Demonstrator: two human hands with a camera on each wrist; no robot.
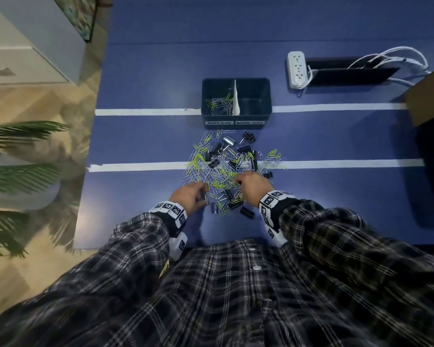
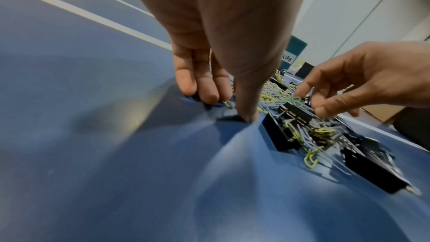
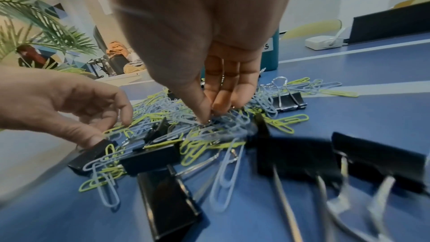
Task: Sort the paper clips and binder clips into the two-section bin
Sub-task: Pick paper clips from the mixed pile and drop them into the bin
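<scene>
Clips lie in one mixed heap (image 1: 232,169) on the blue table (image 1: 140,136), paper clips (image 3: 223,178) tangled over black binder clips (image 3: 295,157); the heap sits between the person at the near edge and the two-section bin (image 1: 236,100), which stands straight beyond it toward the far edge; so whatever is picked must travel directly forward, away from the body, over the rest of the heap.

Both hands work the near side of the heap; the right hand (image 1: 252,185) is the nearer to the bin and has thumb and fingertips (image 3: 221,102) drawn together on light-blue paper clips at the middle of the heap, pinching them as far as the right wrist view shows; the left hand (image 1: 189,197) is at the heap's near-left fringe, fingers curled down to the table on a few clips there, though what exactly it holds is hidden.

The bin's left section already holds paper clips; its right section looks empty, though its floor is dark; labels on the front wall mark the two sides; a paper-clip load from either hand should, I judge, go forward and slightly left, clear of the white divider (image 1: 236,101).
</scene>
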